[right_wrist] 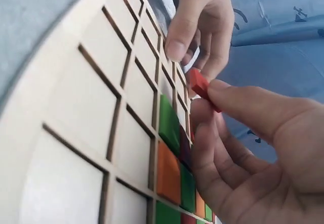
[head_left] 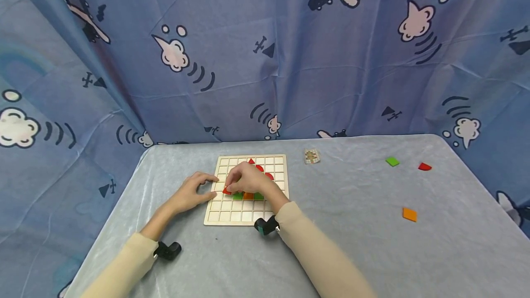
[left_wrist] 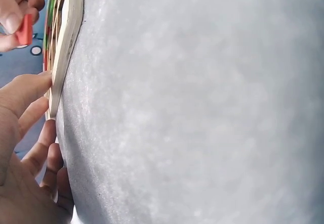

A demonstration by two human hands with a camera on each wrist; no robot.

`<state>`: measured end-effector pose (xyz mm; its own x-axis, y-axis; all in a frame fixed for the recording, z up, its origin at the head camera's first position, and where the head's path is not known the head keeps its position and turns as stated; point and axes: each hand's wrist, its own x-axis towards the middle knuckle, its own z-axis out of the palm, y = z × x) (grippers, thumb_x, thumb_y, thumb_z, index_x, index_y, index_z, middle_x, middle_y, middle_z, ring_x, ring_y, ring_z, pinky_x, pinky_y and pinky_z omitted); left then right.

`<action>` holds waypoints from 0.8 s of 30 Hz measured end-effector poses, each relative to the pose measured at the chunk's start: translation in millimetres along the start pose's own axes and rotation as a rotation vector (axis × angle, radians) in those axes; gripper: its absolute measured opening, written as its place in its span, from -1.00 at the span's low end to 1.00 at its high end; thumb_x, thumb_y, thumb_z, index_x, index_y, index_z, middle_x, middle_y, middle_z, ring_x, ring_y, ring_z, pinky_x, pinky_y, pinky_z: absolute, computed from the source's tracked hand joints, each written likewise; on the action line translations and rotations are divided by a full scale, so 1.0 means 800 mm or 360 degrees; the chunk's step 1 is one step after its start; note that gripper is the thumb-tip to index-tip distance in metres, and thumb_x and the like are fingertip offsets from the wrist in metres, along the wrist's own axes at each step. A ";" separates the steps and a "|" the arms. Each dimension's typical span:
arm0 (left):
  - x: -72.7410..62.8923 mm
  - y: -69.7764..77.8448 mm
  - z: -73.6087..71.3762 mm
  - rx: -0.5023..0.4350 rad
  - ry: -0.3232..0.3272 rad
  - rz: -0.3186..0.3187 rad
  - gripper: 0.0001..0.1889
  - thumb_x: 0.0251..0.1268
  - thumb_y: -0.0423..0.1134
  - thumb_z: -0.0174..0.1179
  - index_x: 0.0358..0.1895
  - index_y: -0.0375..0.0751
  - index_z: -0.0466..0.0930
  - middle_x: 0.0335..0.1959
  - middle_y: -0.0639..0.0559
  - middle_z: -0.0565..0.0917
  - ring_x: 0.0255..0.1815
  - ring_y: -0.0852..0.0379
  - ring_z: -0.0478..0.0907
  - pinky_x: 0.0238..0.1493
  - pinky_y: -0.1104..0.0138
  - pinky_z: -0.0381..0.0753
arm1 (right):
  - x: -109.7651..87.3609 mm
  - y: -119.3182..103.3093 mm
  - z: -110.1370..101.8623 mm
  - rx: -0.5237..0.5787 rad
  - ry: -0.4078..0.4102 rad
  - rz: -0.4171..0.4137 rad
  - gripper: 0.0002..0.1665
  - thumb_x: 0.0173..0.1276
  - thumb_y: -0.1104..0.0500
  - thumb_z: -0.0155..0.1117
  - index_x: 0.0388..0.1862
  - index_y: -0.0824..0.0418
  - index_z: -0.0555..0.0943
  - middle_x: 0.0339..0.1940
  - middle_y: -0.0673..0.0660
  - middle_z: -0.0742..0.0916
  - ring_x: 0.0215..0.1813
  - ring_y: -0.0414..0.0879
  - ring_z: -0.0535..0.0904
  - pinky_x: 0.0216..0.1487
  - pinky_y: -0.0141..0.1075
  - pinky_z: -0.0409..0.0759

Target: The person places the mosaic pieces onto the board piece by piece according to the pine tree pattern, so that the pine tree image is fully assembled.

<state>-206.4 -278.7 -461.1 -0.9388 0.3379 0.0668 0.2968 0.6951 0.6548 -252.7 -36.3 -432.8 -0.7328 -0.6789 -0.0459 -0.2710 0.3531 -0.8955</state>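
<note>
A wooden grid board (head_left: 229, 216) lies on the table, with green tiles (right_wrist: 169, 124), an orange tile (right_wrist: 168, 173) and red pieces (head_left: 250, 161) set in its squares. Between thumb and fingertips, my right hand (head_left: 248, 177) pinches a small red tile (right_wrist: 198, 84) over the board's left side; the fingers hide part of its outline. At the board's left edge, my left hand (head_left: 191, 193) rests with thumb and fingers spread, fingertips right at the rim. Part of the grid is hidden under my right hand.
Right of the board lies a small patterned card (head_left: 312, 156). Farther right on the grey cloth are a loose green tile (head_left: 392, 161), a red rounded piece (head_left: 424, 166) and an orange tile (head_left: 410, 214). A blue printed curtain (head_left: 232, 118) hangs behind the table.
</note>
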 end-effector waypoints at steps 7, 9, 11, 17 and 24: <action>0.001 -0.002 0.001 0.0000 0.0008 0.0016 -0.60 0.28 -0.22 0.45 0.17 -0.13 0.65 0.13 -0.11 0.56 0.11 -0.15 0.46 0.14 -0.06 0.39 | 0.003 -0.005 0.010 -0.0127 0.0000 0.0018 -0.88 0.29 0.40 0.46 -0.43 0.25 0.75 -0.59 0.01 0.69 -0.55 -0.14 0.55 -0.46 -0.37 0.53; 0.002 -0.003 0.001 -0.0001 0.0008 0.0022 -0.60 0.28 -0.23 0.45 0.17 -0.14 0.65 0.14 -0.12 0.56 0.12 -0.15 0.46 0.15 -0.06 0.40 | 0.004 -0.006 0.012 -0.0169 0.0006 0.0031 -0.87 0.28 0.40 0.47 -0.43 0.24 0.74 -0.59 0.00 0.68 -0.55 -0.14 0.55 -0.46 -0.38 0.52; 0.002 -0.003 0.001 0.0001 0.0006 0.0023 -0.59 0.29 -0.23 0.44 0.18 -0.15 0.64 0.15 -0.13 0.56 0.12 -0.16 0.46 0.15 -0.07 0.40 | 0.004 -0.007 0.013 -0.0206 0.0008 0.0043 -0.87 0.27 0.41 0.47 -0.43 0.24 0.74 -0.59 -0.02 0.67 -0.55 -0.16 0.54 -0.46 -0.38 0.52; 0.002 -0.004 0.001 0.0006 0.0007 0.0022 -0.60 0.30 -0.23 0.44 0.18 -0.12 0.64 0.15 -0.12 0.55 0.12 -0.16 0.46 0.14 -0.08 0.40 | 0.005 -0.010 0.015 -0.0350 0.0008 0.0030 -0.85 0.25 0.39 0.50 -0.45 0.19 0.73 -0.56 -0.06 0.66 -0.48 -0.22 0.50 -0.39 -0.39 0.49; 0.001 -0.004 0.002 0.0005 0.0007 0.0021 -0.60 0.29 -0.23 0.44 0.18 -0.13 0.64 0.14 -0.12 0.55 0.11 -0.16 0.45 0.13 -0.07 0.39 | 0.005 -0.009 0.017 -0.0418 0.0001 -0.0002 -0.85 0.26 0.37 0.50 -0.45 0.18 0.74 -0.55 -0.09 0.67 -0.42 -0.21 0.52 -0.32 -0.37 0.48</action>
<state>-207.9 -279.6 -464.1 -0.9357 0.3439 0.0786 0.3094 0.6928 0.6514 -245.7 -50.4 -432.4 -0.7326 -0.6792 -0.0446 -0.4245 0.5072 -0.7500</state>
